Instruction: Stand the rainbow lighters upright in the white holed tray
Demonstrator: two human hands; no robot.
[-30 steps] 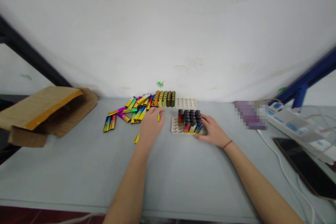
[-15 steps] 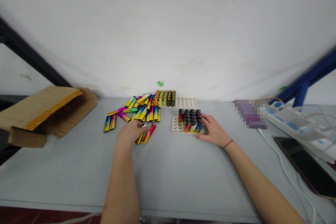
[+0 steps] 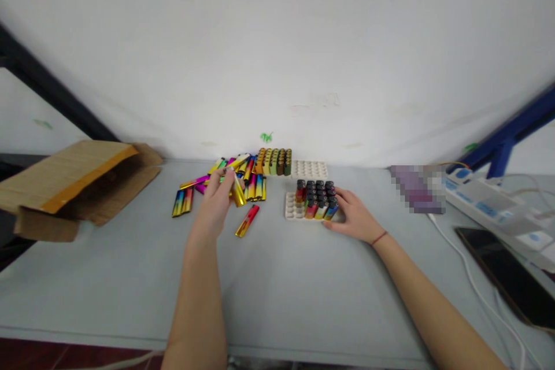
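Note:
My left hand (image 3: 220,193) is closed round a gold lighter (image 3: 238,192), raised above the table and tilted. Below it a red-and-gold lighter (image 3: 247,221) lies alone on the table. Behind the hand spreads a loose pile of shiny multicoloured lighters (image 3: 256,188), partly covered by my fingers. A white tray with round holes (image 3: 295,211) holds several upright lighters with black tops (image 3: 321,196); holes at its left are bare. My right hand (image 3: 353,217) grips the tray's right side, thumb at the front corner and fingers behind; some fingertips are hidden by the lighters.
A block of upright lighters (image 3: 273,162) stands at the back beside a second white holed tray (image 3: 310,169). An opened cardboard box (image 3: 73,179) lies at the left. To the right are a power strip (image 3: 489,202), white cables (image 3: 466,260) and a dark phone (image 3: 505,272).
My left hand has lifted the gold lighter off the table, moving up and away from the red-and-gold one. My right hand stays at the tray.

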